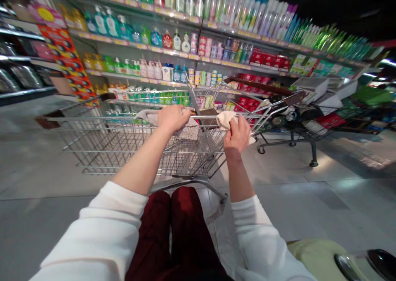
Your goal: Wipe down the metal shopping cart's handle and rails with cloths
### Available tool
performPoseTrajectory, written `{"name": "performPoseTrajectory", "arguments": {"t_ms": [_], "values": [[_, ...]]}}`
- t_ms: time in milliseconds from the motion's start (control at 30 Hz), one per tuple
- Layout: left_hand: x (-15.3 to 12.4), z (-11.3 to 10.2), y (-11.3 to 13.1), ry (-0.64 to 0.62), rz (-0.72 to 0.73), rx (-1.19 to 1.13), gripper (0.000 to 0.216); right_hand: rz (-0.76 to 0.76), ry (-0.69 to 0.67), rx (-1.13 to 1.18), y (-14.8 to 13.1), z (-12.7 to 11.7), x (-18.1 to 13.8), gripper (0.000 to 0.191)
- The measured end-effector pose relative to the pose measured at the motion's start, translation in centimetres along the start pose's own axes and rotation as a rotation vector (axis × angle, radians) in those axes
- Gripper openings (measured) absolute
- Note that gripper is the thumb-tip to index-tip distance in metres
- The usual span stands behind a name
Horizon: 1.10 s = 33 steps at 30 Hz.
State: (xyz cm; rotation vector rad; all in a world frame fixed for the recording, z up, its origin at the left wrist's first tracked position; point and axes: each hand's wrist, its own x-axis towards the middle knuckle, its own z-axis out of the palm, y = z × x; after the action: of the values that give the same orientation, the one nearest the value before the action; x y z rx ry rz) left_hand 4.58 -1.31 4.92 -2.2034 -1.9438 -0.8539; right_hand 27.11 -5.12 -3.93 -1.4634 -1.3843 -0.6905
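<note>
A metal shopping cart (102, 143) stands right in front of me in a store aisle. My left hand (173, 118) lies closed over the top rail of the cart's rear end, pressing on a pale cloth (148, 115) draped there. My right hand (237, 133) is closed round a bunched cream cloth (225, 119) held against the same rail, near the folded child seat flap. Both sleeves are white and pushed up the forearms.
Shelves (185, 38) of bottles, soaps and boxed goods line the far side of the aisle. A low display stand (309, 120) on legs and wheels with assorted goods sits at the right. Grey tiled floor (309, 198) surrounds the cart. A pale green object (312, 256) lies at bottom right.
</note>
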Motion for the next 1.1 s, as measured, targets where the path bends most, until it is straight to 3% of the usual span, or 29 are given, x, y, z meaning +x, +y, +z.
{"name": "performPoseTrajectory", "arguments": {"t_ms": [200, 333, 533, 667, 867, 967, 1100], "values": [[-1.4, 0.5, 0.1, 0.108, 0.003, 0.052, 0.054, -0.047, 0.010, -0.067, -2.1, 3.8, -2.0, 0.040], [-1.5, 0.3, 0.1, 0.123, -0.005, 0.057, 0.054, -0.112, -0.049, -0.067, -0.9, 5.4, -5.6, 0.035], [-1.8, 0.7, 0.2, 0.163, 0.005, 0.062, 0.049, -0.347, -0.123, -0.085, 1.0, 7.4, -11.8, 0.038], [-1.8, 0.9, 0.1, 0.179, 0.018, 0.056, 0.050, -0.375, -0.161, -0.063, 0.9, 7.2, -13.4, 0.037], [-1.7, 1.0, -0.1, 0.196, 0.021, 0.060, 0.049, -0.412, -0.161, 0.057, 1.6, 5.0, -11.7, 0.038], [-1.8, 1.1, -0.1, 0.195, 0.016, 0.054, 0.048, -0.315, -0.022, 0.134, 1.1, 3.7, -8.4, 0.038], [-1.8, 1.2, -0.1, 0.196, 0.006, 0.053, 0.048, -0.235, 0.078, 0.121, -1.9, 3.4, -3.5, 0.041]]}}
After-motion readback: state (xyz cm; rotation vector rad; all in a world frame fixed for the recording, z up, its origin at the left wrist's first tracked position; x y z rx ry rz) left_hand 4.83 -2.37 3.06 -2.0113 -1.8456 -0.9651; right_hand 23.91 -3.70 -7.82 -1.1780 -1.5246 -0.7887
